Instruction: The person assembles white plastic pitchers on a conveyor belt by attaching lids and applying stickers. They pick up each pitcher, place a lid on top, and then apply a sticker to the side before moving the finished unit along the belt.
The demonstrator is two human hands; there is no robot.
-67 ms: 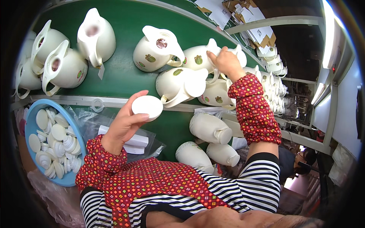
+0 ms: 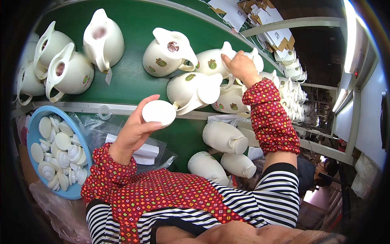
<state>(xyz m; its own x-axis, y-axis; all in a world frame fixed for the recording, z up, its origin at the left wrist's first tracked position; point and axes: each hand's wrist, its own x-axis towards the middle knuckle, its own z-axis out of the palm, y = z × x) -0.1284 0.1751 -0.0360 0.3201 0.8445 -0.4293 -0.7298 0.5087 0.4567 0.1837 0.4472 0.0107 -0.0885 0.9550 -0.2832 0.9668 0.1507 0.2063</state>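
My left hand (image 2: 137,124) is closed on the edge of a round white lid (image 2: 159,114), its flat top facing up. Just beyond the lid lies a cream jug (image 2: 183,87), its own white lid in place and its handle towards me. My right hand (image 2: 242,68) reaches out to the far side, fingers curled at the top of another cream jug (image 2: 211,61) with a green print. The fingertips are partly hidden there. Beside these stand a jug with an uncovered silvery mouth (image 2: 161,61) and a further printed jug (image 2: 231,99) under my right wrist.
A blue basin (image 2: 83,140) of white lids and stoppers stands at left. Several uncovered jugs (image 2: 103,44) are on the green belt (image 2: 126,77), bordered by a metal rail (image 2: 87,106). White vessels (image 2: 224,137) lie nearer me. Another person (image 2: 325,166) is at right.
My left hand and the lid in it have shifted very slightly to the right. The right hand keeps its place at the jug.
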